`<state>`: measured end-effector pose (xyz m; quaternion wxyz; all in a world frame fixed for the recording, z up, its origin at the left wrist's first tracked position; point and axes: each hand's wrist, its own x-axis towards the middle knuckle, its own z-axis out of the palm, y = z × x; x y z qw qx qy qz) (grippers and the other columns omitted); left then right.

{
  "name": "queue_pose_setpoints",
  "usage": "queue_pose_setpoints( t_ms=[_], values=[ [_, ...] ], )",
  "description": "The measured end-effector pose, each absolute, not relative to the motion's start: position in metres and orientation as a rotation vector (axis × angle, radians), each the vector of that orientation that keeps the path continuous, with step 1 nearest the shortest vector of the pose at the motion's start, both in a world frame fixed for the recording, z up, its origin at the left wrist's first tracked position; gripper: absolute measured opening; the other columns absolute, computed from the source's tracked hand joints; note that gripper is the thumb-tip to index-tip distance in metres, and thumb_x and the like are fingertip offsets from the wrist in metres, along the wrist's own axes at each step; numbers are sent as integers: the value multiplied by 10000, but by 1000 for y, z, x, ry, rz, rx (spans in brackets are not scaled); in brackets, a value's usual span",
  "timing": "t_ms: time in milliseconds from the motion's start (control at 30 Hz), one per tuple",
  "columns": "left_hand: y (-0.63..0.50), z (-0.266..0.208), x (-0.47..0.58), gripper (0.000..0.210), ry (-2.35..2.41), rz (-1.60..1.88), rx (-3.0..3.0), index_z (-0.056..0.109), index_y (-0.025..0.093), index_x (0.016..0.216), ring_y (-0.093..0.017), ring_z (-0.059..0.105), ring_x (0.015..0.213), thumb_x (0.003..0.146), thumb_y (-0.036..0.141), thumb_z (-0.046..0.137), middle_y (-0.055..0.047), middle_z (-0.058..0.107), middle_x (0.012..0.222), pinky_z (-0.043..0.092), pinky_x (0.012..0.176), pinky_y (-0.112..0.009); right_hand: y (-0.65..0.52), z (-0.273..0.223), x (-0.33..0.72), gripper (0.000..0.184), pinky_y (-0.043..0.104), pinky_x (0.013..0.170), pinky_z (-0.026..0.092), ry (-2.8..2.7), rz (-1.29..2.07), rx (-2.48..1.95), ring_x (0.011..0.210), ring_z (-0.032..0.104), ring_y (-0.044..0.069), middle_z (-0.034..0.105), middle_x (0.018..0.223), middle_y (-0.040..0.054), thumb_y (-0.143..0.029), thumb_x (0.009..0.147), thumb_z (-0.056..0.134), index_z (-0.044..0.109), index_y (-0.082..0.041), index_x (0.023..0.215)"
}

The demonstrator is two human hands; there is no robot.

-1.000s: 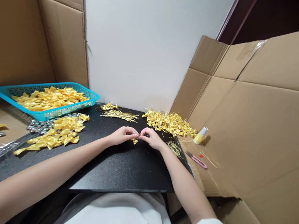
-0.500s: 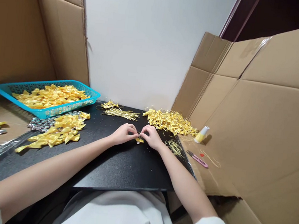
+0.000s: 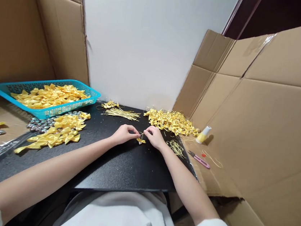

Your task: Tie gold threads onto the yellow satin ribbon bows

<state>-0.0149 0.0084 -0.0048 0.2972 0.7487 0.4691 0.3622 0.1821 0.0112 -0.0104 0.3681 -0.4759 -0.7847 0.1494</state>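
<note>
On the desk (image 3: pixel 122 168), left hand (image 3: pixel 124 134) and right hand (image 3: pixel 155 137) pinch a bow's (image 3: pixel 143 141) cord (image 3: pixel 141 135), corded bows (image 3: pixel 171 122) piled beyond, plain bows (image 3: pixel 52 139) remaining

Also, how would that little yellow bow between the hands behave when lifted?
The bow is probably light, being small. It might dangle, since the thin cord above it looks curved and bendy.

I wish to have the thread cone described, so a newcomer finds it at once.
Follow the black table to its far right, where cardboard begins. Just right of the heap of yellow bows stands the thread cone. Unlike the pink snips lying nearer the person, it is upright, with a white top and yellow thread around its lower part.
</note>
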Motion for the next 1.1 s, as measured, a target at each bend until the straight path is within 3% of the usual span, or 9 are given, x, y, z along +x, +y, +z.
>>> queue_pose_setpoints(
  t_ms=[200,333,500,800,967,1100],
  values=[
    [8,-3,-12,237,1209,931,2022,749,200,661,-214,623,771,635,435,725,-42,745,790,407,716,-287,11,-9,183,311,296,705,394,-1877,361,-1348,735,555,154,653,738,31,-369,833,602,691,-199,589],
    [7,0,-10,221,1212,903,2065,749,208,632,-213,618,767,617,428,734,-41,734,766,404,731,-290,9,-12,178,235,311,697,405,-1841,376,-1453,733,580,174,671,748,35,-380,755,682,707,-212,593],
    [8,3,-8,219,1219,867,2026,744,211,588,-219,620,751,568,429,758,-37,722,724,406,706,-286,11,-17,175,89,314,739,421,-1938,388,-1354,789,573,175,665,767,21,-266,735,697,721,-223,660],
    [20,1,-10,263,1220,685,1884,742,180,616,-171,545,615,560,437,726,-8,672,586,350,613,-269,-7,-3,172,64,406,873,325,-2126,153,-1197,943,517,208,651,920,34,-207,811,658,697,-221,762],
    [20,4,-10,342,1127,632,1982,690,179,591,-145,479,590,624,517,654,20,589,548,306,583,-252,-10,-3,172,79,402,884,311,-2130,75,-1151,942,520,207,642,921,35,-214,839,637,700,-232,795],
    [18,7,-9,344,1059,653,2082,678,182,683,-174,541,688,719,495,539,-4,647,677,362,650,-247,-9,-4,172,92,390,879,313,-2067,38,-1163,954,524,209,629,933,42,-216,850,624,706,-226,811]
  ],
)
